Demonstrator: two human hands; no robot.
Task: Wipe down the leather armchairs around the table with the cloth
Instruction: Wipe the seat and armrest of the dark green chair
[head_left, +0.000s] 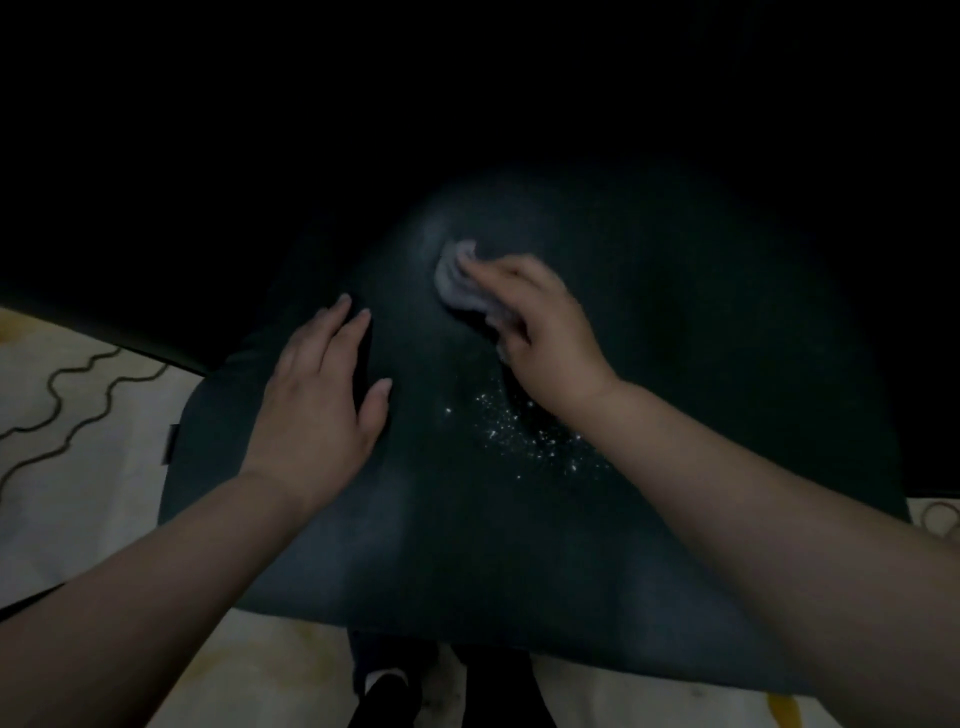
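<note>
Right hand (540, 332) bunches pale cloth (457, 283), fingers curled round it, pressing onto dark leather armchair (701, 364) at far centre of seat. Left hand (317, 395) flat, fingers straight, braces cushion left of it. White specks (524, 431) scattered near, just under right wrist. I judge best stroke: drag cloth nearward through specks, firm even pressure. Scene dim; chair edges hard to read.

Dim room, black beyond; pale floor (78, 467) bears dark wavy lines and yellow patches.
</note>
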